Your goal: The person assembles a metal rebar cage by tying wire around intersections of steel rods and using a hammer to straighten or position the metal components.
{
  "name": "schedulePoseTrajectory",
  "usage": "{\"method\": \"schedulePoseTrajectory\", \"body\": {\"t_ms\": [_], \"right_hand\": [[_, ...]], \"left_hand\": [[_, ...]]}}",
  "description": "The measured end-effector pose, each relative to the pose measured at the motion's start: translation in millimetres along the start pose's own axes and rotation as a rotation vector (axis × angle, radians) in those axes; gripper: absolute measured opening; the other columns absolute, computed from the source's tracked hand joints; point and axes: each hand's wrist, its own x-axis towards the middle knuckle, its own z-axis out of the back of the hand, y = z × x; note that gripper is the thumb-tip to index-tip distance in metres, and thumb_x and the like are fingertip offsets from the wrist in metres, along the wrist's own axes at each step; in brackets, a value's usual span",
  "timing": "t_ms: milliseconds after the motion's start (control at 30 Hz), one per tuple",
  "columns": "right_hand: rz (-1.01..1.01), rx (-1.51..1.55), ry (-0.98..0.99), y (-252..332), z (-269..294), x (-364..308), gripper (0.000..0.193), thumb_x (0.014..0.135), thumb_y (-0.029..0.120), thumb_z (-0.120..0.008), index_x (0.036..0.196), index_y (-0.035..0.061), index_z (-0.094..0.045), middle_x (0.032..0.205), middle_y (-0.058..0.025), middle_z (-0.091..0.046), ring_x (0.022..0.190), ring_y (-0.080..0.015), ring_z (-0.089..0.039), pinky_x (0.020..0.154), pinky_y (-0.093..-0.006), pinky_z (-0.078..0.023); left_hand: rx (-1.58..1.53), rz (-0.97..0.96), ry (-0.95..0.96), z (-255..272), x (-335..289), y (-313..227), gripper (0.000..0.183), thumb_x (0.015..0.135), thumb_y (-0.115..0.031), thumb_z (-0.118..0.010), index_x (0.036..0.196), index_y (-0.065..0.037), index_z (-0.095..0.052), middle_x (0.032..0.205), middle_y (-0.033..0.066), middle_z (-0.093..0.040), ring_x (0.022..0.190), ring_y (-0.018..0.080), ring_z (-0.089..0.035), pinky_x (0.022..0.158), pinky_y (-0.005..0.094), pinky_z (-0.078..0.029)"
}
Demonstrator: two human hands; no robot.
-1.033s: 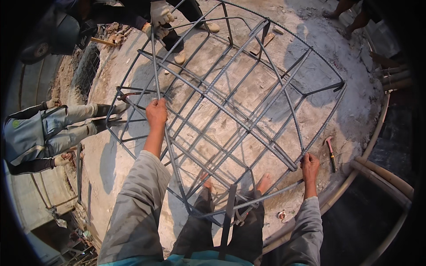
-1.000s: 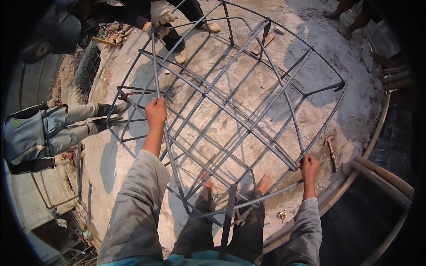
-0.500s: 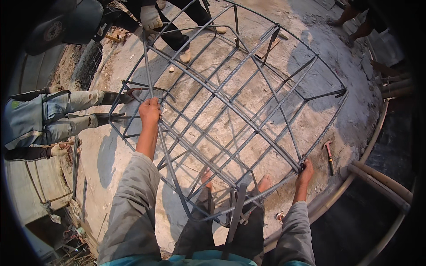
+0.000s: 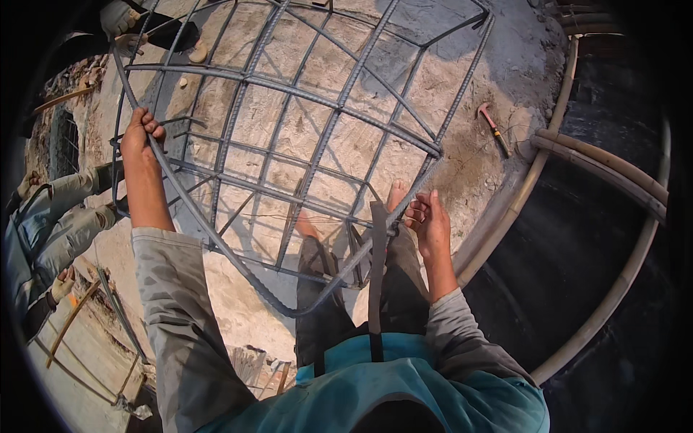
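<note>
A cage of tied ribbed steel bars (image 4: 339, 108) spreads out before me. My left hand (image 4: 144, 137) is closed around a bar on its left side. Beside the cage's near right edge, my right hand (image 4: 431, 224) is raised with fingers loosely curled and apart; no object shows in it. Its fingertips are close to the bar, and I cannot tell if they touch it. A dark strap (image 4: 377, 263) hangs in front of my body, across the cage's near edge. Both my bare feet show through the bars.
A hammer (image 4: 494, 130) lies on the concrete to the right. Bamboo poles (image 4: 498, 231) border a dark area there. A co-worker's gloved hand (image 4: 118, 18) is at the cage's far left corner. Another person's legs (image 4: 68, 213) are at the left.
My right hand has let go of the cage's right corner and come back nearer to my body. My left hand still grips its bar. The view has shifted, with the cage now farther up and left.
</note>
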Motion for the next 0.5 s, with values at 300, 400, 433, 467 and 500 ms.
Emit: {"method": "schedulePoseTrajectory", "body": {"t_ms": [300, 400, 433, 467, 500], "right_hand": [[0.091, 0.368, 0.056, -22, -58, -34, 0.031, 0.103, 0.032, -0.054, 0.093, 0.0032, -0.058, 0.078, -0.0125, -0.062, 0.059, -0.0181, -0.058, 0.049, -0.0264, -0.045], [0.089, 0.473, 0.045, -28, -59, -22, 0.029, 0.101, 0.031, -0.058, 0.09, 0.0037, -0.056, 0.077, -0.0125, -0.062, 0.054, -0.0187, -0.055, 0.041, -0.0263, -0.038], [0.095, 0.482, 0.053, -25, -59, -22, 0.029, 0.101, 0.031, -0.059, 0.09, 0.0038, -0.056, 0.076, -0.0125, -0.061, 0.055, -0.0187, -0.055, 0.041, -0.0262, -0.038], [0.119, 0.481, -0.004, -20, -64, -22, 0.028, 0.1, 0.029, -0.061, 0.09, 0.0032, -0.056, 0.076, -0.0124, -0.061, 0.054, -0.0181, -0.054, 0.04, -0.0251, -0.035], [0.116, 0.478, -0.013, -14, -66, -20, 0.028, 0.099, 0.03, -0.062, 0.09, 0.0042, -0.056, 0.076, -0.0121, -0.061, 0.052, -0.0167, -0.052, 0.04, -0.0247, -0.035]], "left_hand": [[-0.182, 0.032, 0.176, -39, -30, -4, 0.023, 0.104, -0.021, -0.054, 0.109, 0.001, -0.052, 0.074, 0.0006, -0.044, 0.055, 0.0082, -0.039, 0.046, 0.0227, -0.034], [-0.351, 0.116, 0.243, -49, -104, 23, 0.018, 0.1, -0.015, -0.059, 0.108, 0.0, -0.053, 0.072, -0.0012, -0.039, 0.056, 0.0068, -0.037, 0.046, 0.0222, -0.033], [-0.401, 0.163, 0.318, -50, -131, 36, 0.018, 0.1, -0.016, -0.06, 0.108, -0.002, -0.053, 0.071, -0.0024, -0.038, 0.056, 0.0063, -0.037, 0.046, 0.022, -0.032], [-0.383, 0.179, 0.302, -59, -164, 49, 0.018, 0.1, -0.017, -0.061, 0.109, -0.003, -0.054, 0.07, -0.0034, -0.037, 0.056, 0.0061, -0.036, 0.046, 0.0217, -0.031], [-0.386, 0.235, 0.249, -74, -199, 64, 0.015, 0.101, -0.019, -0.057, 0.105, -0.006, -0.053, 0.069, -0.0041, -0.037, 0.055, 0.006, -0.036, 0.044, 0.0218, -0.031]]}}
